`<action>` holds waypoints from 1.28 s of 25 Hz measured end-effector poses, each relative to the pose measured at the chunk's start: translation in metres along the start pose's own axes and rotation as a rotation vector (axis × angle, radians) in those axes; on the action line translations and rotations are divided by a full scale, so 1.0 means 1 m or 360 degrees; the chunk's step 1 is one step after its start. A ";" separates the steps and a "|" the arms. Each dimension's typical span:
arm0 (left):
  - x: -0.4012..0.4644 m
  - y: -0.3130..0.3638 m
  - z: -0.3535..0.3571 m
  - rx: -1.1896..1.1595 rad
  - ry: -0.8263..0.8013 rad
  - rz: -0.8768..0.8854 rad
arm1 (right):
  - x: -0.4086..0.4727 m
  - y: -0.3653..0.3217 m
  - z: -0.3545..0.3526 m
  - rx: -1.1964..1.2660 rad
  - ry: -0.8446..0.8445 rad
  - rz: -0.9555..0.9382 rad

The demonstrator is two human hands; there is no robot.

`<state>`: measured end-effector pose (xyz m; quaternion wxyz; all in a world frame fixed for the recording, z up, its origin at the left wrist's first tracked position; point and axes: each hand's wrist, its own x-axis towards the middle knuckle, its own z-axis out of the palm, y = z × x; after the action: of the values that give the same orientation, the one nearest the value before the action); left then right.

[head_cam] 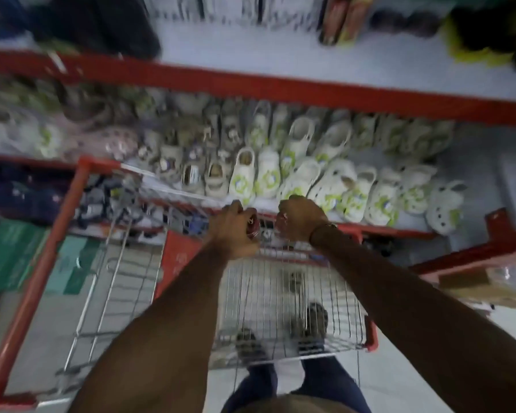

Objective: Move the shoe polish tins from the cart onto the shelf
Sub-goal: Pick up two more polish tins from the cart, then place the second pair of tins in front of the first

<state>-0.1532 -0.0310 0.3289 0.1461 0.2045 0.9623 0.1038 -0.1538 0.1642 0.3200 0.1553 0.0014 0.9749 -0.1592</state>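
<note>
well, both hands above wire cart [295,296], beside shelf [280,87] of white clogs [298,174]. left hand [236,231] curled on red polish tin [252,225]; right hand [300,217] fisted, red glimpse inside. labels blurred, unreadable.

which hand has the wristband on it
The right hand: a thin band circles its wrist just below the closed fist. The left hand, closed around something small and reddish, has a bare wrist.

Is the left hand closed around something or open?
Closed. The left hand is curled into a fist above the cart, with something red and round showing between the fingers; blur hides what it is.
</note>
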 end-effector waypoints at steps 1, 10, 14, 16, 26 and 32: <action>0.005 0.006 -0.024 0.0027 0.0093 0.0088 | -0.001 -0.001 -0.032 0.0020 0.0010 -0.0036; 0.054 0.097 -0.167 0.0030 0.0480 0.0483 | -0.044 0.037 -0.258 -0.0032 0.0404 0.0025; 0.089 0.152 -0.190 -0.0207 0.0545 0.0466 | -0.053 0.081 -0.295 0.0079 0.0638 0.0152; 0.108 0.179 -0.194 -0.0260 0.0576 0.0475 | -0.053 0.105 -0.304 0.0128 0.0711 0.0212; 0.222 0.262 -0.173 -0.0176 0.0622 0.0308 | 0.013 0.182 -0.303 0.0089 0.0841 0.0219; 0.254 0.273 -0.169 -0.0070 0.0716 0.0332 | 0.044 0.205 -0.305 -0.0364 0.0939 0.0058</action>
<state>-0.3310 0.2971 0.4975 -0.0788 0.2714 0.9418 0.1821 -0.2771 0.4518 0.5174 -0.1322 0.0474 0.9893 -0.0385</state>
